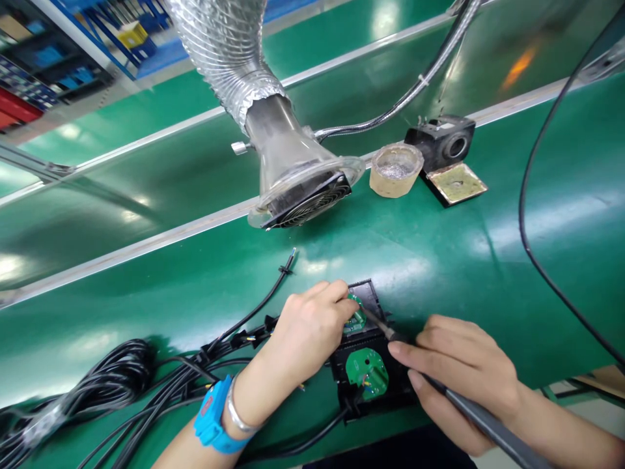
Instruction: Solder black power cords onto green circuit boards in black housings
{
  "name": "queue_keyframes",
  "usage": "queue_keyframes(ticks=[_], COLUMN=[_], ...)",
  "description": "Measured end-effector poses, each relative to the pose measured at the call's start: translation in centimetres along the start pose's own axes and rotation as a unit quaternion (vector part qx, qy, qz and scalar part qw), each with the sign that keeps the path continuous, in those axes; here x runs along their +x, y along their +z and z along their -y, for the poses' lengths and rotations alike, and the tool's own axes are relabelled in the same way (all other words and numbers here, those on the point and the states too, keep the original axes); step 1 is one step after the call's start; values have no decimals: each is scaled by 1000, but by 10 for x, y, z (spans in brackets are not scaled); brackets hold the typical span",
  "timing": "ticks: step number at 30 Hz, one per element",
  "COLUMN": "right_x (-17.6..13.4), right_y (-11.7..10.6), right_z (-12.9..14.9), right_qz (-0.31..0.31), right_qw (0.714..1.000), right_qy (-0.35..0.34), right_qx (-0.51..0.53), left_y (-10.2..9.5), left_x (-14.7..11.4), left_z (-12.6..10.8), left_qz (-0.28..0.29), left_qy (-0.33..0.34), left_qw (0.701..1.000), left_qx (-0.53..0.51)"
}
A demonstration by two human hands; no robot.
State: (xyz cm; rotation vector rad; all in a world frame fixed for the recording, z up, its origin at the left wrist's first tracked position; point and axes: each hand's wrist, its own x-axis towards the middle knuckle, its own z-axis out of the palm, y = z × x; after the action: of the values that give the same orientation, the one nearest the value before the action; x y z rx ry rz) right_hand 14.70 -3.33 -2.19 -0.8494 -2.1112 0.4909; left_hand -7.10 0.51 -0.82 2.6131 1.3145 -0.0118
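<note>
My right hand [463, 371] grips a soldering iron [481, 420] like a pen, its tip at the upper round green circuit board [358, 320]. My left hand [312, 326] is closed in a pinch at that board's edge; whatever lies between its fingertips is hidden. A second green circuit board [359, 368], with small coloured wires on it, lies just below, nearer to me. Both boards sit in black plastic trays or housings [368, 296]. From the lower one a black cable [317, 440] runs off to the left.
Bundled black cables [117, 378] lie at left, and one cable end [286, 268] points toward the fume extractor nozzle [303, 176]. Behind stand a tan solder pot or cup [396, 170] and an iron stand [444, 146] with a sponge [456, 182]. A black cord [525, 215] hangs at right.
</note>
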Motion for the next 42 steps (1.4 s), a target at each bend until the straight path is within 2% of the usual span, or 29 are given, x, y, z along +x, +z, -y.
queue_keyframes(ticks=[5,14,18,24,32,37,42], right_x=[-3,-10,-9,-2,-3,-4,16], right_y=[-2,-9,-5,-6,-2,-7,-32], right_z=[1,3,1,-3,-14,-17,-37], right_qz=[15,-19,-53,-74,-156,-165,-175], right_qw=[999,1000,999,997,986,985,983], right_qy=[-37,-8,7,4,17,25,-16], right_qx=[-29,-6,6,28,52,43,-46], left_y=[-1,1,1,2,-3,-17,-52], left_x=[0,-1,0,1,3,5,-12], left_z=[0,1,1,1,0,-1,11], left_qz=[1,-6,-7,-18,-10,-14,-84], left_qy=[0,-3,-1,-5,-6,-14,-53], left_qw=[1000,1000,1000,1000,1000,1000,995], left_qx=[4,6,4,-4,-9,-19,-22])
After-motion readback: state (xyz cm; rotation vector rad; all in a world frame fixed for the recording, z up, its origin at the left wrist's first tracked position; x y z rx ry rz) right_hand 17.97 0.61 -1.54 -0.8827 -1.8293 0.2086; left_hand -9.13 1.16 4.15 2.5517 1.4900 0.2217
